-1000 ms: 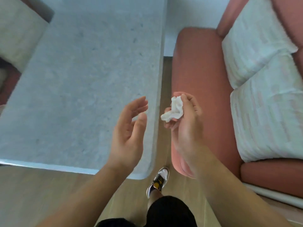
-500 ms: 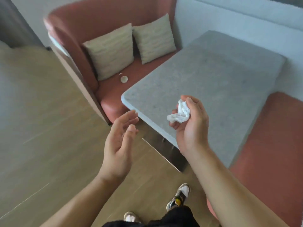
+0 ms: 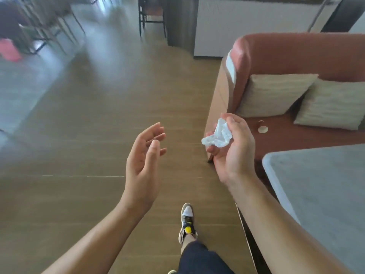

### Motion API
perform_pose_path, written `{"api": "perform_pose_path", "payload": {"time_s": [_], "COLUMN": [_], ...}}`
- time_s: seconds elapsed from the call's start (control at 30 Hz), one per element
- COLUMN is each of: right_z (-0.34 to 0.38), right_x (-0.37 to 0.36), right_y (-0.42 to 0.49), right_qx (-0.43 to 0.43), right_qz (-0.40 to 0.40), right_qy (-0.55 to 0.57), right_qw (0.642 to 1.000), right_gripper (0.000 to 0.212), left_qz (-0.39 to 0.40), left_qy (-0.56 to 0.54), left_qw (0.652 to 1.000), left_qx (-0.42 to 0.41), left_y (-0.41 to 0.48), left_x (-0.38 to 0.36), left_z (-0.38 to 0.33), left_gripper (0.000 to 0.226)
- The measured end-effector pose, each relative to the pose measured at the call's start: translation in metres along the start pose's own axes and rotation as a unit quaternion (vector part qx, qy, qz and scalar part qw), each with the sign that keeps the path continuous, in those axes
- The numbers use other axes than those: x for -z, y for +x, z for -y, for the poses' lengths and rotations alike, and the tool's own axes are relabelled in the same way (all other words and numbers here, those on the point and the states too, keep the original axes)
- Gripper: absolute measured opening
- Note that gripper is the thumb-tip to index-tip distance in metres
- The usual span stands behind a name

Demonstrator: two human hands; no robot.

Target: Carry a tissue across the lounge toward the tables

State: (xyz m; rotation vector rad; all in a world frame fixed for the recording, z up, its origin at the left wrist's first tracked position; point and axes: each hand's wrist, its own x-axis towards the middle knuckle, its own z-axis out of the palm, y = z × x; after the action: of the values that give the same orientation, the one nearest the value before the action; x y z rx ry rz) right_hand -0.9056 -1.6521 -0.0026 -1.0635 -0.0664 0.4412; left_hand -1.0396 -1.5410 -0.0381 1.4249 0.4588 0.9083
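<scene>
Above the wooden floor (image 3: 98, 135), at about 2 o'clock from the left hand (image 3: 143, 155), a crumpled white tissue (image 3: 218, 135) is pinched in the grip of the right hand (image 3: 231, 147), thumb and curled fingers closed on it. The left hand is held released, fingers relaxed, grasping nothing. The tissue is judged light, soft, easily torn; it is best taken by its bunched middle. A sofa (image 3: 296, 50) and desk (image 3: 325, 194) lie at 3 o'clock.

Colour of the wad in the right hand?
White wad, gripped by the right hand; head view.
</scene>
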Motion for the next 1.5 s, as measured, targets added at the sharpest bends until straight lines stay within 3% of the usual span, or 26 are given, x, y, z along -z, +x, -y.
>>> {"api": "perform_pose_path", "payload": {"time_s": [0.33,0.6,1.0,1.2,1.5], "right_z": [-0.062,-0.089,-0.156,-0.203,-0.265], "right_x": [-0.174,-0.271,-0.403,-0.506,-0.650], "right_y": [0.155,0.234,0.343,0.395,0.461], "right_qx": [-0.099,-0.138,-0.130,-0.100,-0.123], "right_qz": [0.175,0.258,0.272,0.260,0.261], "right_qy": [-0.031,-0.042,-0.051,-0.099,-0.072], "right_qw": [0.979,0.955,0.952,0.955,0.955], "right_gripper": [0.017,0.017,0.015,0.017,0.018], "left_qz": [-0.203,-0.285,-0.311,-0.319,-0.319], "left_qy": [0.047,0.056,0.063,0.065,0.080], "left_qw": [0.977,0.955,0.944,0.941,0.940], "left_qx": [-0.044,-0.065,-0.084,-0.091,-0.089], "left_y": [0.168,0.256,0.408,0.506,0.635], "left_x": [0.076,0.111,0.194,0.275,0.377], "left_z": [0.018,0.028,0.063,0.072,0.080], "left_gripper": [0.040,0.042,0.039,0.038,0.040]}}
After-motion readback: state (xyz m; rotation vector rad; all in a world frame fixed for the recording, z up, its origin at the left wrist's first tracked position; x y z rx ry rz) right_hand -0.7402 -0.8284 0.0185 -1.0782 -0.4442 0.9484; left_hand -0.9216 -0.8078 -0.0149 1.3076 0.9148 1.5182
